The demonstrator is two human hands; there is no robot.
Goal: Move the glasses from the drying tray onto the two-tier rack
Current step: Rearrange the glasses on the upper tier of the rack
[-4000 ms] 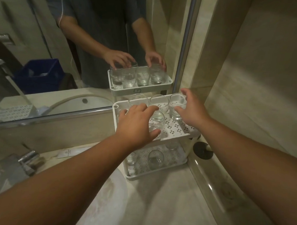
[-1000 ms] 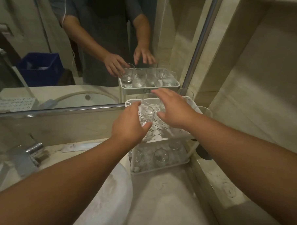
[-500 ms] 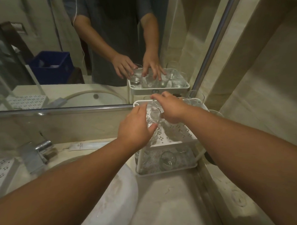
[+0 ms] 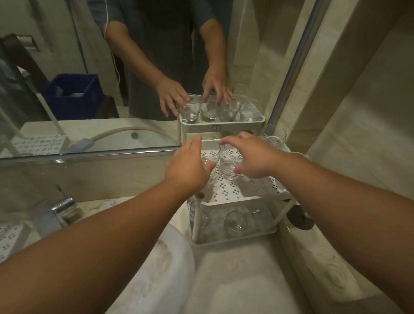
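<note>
Bathroom counter beside a mirror: both hands are setting tumblers on the two-tier rack's [image 4: 269, 191] top shelf.

Left hand [image 4: 190, 168] is curling around a clear tumbler [image 4: 210, 154]; right hand [image 4: 253, 154] is gripping another tumbler [image 4: 227, 166] just beside it. Judgement: lowering each upright, bases flat, rims not knocking. More glasses [image 4: 235, 223] are sitting below the hands on the lower tier.

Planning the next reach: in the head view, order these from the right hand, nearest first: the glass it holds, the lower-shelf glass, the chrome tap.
1. Clear drinking glass, top shelf, in the right hand.
2. Clear lower-shelf glass, below it.
3. Chrome tap, far left.
</note>
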